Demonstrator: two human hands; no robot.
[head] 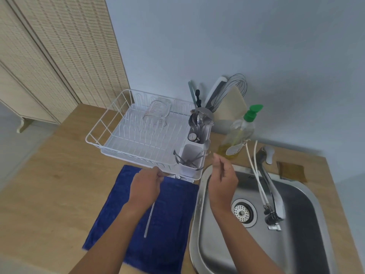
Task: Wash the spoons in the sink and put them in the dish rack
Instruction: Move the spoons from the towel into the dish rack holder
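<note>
- The long thin silver spoon (148, 220) runs from the left hand (145, 187) down over the dark blue towel (162, 214). The fingers of that hand curl round its upper end, so the bowl end is hidden. Held only at one end, it could swing or slip onto the towel.
- The right hand (222, 183) hovers over the left rim of the stainless steel sink (199, 224), fingers loosely bent. A thin metal handle seems to lie along them, but blur keeps me from telling whether it is pinched.
- The sink basin shows no spoons, only the round drain strainer (242, 211). The chrome faucet (271, 188) and white hoses (256, 175) hang over the basin and could catch a passing hand.
- Just beyond the hands, the white cutlery holder (190, 157) on the white wire dish rack (138, 135) already holds tilted utensils. A spoon pushed in carelessly may snag on them or tip out.
- Farther back, the clear soap bottle with green pump (240, 133) stands close to the rack's corner on the wooden surface (49, 184). A reach toward the rack could knock it.
</note>
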